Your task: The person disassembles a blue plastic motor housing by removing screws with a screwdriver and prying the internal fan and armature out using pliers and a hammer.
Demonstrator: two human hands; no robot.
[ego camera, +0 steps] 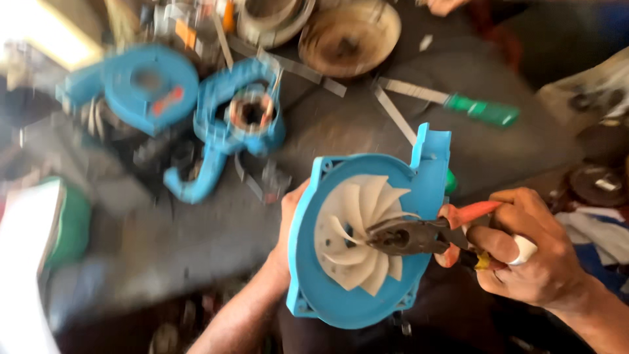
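Blue blower housing [357, 288] held upright over the lap, below the dark workbench [354, 131]; taken as landmark. Left hand [286, 226] wraps the housing's left rim from behind, fingers mostly hidden, grip closed on it. Inside the housing sits a white fan impeller [354, 229], blades exposed. Right hand [524, 252], to the right of the housing, is closed round orange-handled pliers [426, 235] and also pinches a small white piece; plier tips rest at the impeller hub, jaws nearly together. Judged step: working the fastener or hub at the impeller centre. Next move likely calls for a firm bite on the hub and the housing kept steady against twisting. Up-left of the housing: other blue casing parts [196, 105]; up-right, a green-handled tool [485, 110]. Frame blurred; hub detail unclear.
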